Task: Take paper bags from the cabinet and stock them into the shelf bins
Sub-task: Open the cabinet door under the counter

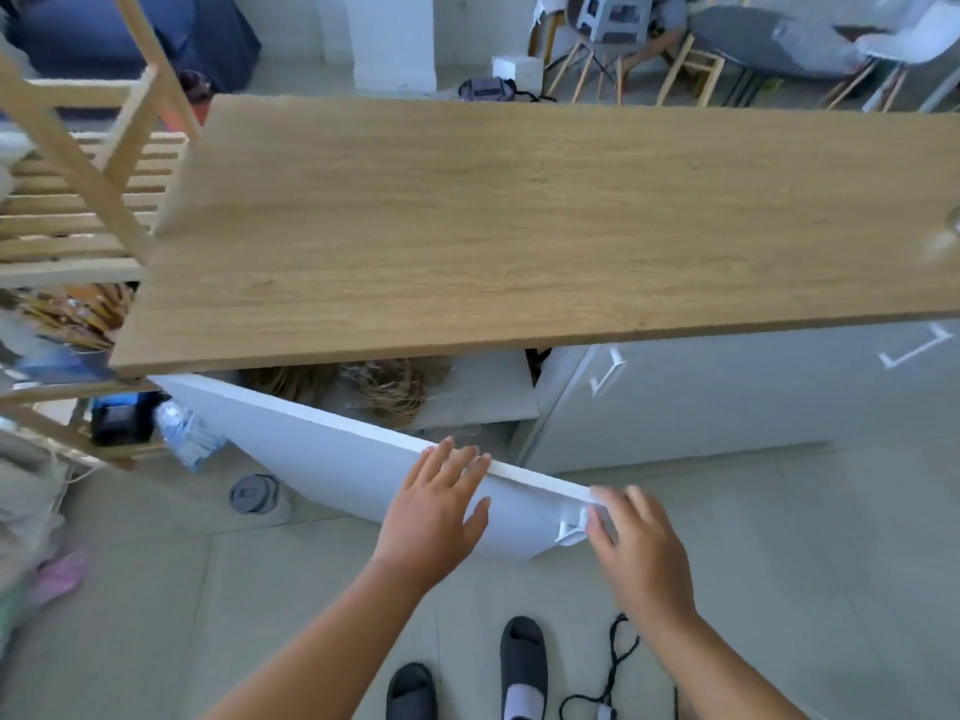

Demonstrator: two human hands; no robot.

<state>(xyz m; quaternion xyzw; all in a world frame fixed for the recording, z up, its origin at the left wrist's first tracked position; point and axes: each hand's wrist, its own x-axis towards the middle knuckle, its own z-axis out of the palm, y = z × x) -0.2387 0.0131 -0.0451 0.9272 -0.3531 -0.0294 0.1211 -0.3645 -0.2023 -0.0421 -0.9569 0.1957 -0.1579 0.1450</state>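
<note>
A white cabinet [727, 402] under a wooden top [519, 215] has its left door [332, 459] swung open toward me. My left hand [436, 511] lies flat on the door's top edge, fingers spread. My right hand [639, 548] grips the door's outer corner at the white handle [571, 527]. Inside the cabinet, brown paper bags with twisted handles [379, 389] lie on a white shelf [493, 392]. A wooden slatted shelf rack [78, 210] stands to the left, with more brown bags [78, 314] on a lower level.
A plastic water bottle [187, 433] and a dark box [119, 418] sit on the rack's bottom shelf. A grey lidded cup [254, 496] stands on the floor by the door. My slippered feet [519, 667] and a black cord [613, 667] are below. Chairs [623, 44] stand beyond the cabinet.
</note>
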